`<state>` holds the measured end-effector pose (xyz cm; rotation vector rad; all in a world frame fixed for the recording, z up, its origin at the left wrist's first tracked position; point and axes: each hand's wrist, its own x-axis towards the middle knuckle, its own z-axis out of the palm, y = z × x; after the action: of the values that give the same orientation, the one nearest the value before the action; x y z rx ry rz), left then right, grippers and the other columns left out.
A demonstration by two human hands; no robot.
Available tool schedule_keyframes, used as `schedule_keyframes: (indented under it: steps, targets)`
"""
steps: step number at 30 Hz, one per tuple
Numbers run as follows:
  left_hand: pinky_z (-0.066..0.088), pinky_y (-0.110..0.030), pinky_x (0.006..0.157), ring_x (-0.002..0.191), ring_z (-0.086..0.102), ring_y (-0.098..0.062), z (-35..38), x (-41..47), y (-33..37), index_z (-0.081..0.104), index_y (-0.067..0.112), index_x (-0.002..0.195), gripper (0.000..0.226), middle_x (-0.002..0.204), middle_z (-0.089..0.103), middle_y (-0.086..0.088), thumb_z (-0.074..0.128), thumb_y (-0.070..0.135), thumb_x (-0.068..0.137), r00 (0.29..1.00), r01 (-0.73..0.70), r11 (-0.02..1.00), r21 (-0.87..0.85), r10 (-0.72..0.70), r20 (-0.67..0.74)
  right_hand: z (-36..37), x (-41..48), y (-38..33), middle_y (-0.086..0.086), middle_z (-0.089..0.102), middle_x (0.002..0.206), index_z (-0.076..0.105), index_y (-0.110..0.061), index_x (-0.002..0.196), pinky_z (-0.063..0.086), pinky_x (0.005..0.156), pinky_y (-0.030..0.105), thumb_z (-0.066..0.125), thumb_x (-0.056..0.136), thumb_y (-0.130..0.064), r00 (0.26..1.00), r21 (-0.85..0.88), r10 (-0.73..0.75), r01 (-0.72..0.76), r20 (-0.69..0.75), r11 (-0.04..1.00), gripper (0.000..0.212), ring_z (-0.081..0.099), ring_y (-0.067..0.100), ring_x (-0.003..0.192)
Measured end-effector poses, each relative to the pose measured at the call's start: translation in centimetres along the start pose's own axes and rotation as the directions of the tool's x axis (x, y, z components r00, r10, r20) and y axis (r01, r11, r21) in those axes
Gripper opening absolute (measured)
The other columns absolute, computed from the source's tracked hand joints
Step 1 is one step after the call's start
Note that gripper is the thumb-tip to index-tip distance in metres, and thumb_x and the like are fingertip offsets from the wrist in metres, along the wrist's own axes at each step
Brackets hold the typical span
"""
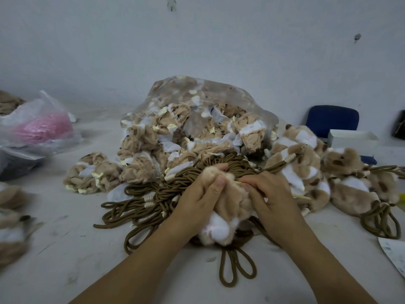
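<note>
Desk [65,249]: white, scuffed, against a pale wall.
Plush toy [228,207]: mid-desk, over brown cords [140,207].
Left hand [197,202]: grips the toy's top.
Right hand [271,202]: pinches its side.

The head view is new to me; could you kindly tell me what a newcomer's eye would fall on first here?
First, the big clear bag heaped with tan plush skins, at the middle of the table. In front of it, the left hand and right hand grip a tan-and-white plush toy over a tangle of brown cords. A heap of finished toys lies to the right.
</note>
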<state>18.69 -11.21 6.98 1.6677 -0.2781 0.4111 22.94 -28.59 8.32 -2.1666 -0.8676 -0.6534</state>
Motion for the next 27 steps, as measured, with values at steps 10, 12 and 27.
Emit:
schedule_keyframes:
  steps: [10, 12, 27]
  targets:
    - [0.052, -0.017, 0.081, 0.097, 0.068, -0.001, 1.4, -0.5, -0.4, 0.068, 0.055, 0.094, 0.042, 0.097, 0.073, 0.018, 0.038, 0.079, 0.078, 0.989, 0.122, 0.992, -0.017, -0.12, 0.088, 1.5, -0.5, -1.2, -0.022, 0.067, 0.095, 0.063, -0.042, 0.092, 0.051, 0.07, 0.013, 0.056, 0.095, -0.017, 0.967, 0.515, 0.175, -0.248, 0.186, 0.82, 0.026, 0.063, -0.005, 0.09]
    - [0.053, -0.022, 0.087, 0.102, 0.066, -0.003, 1.3, -0.4, -0.6, 0.062, 0.057, 0.107, 0.038, 0.105, 0.071, 0.018, 0.04, 0.075, 0.082, 0.996, 0.073, 0.997, -0.013, -0.072, 0.055, 1.5, -0.5, -1.0, -0.023, 0.065, 0.09, 0.061, -0.039, 0.091, 0.049, 0.067, 0.011, 0.055, 0.095, -0.018, 0.97, 0.46, 0.192, -0.24, 0.149, 0.855, 0.022, 0.061, -0.006, 0.085]
    - [0.049, -0.011, 0.073, 0.088, 0.064, 0.002, 0.5, -0.1, 0.2, 0.068, 0.046, 0.091, 0.025, 0.093, 0.07, 0.019, 0.044, 0.046, 0.095, 0.985, -0.042, 0.997, 0.072, 0.053, -0.167, -0.1, 0.1, 0.1, -0.023, 0.054, 0.088, 0.065, -0.024, 0.092, 0.033, 0.087, 0.035, 0.052, 0.094, -0.027, 1.0, -0.03, -0.018, 0.017, -0.023, 0.999, 0.012, 0.043, -0.005, 0.086]
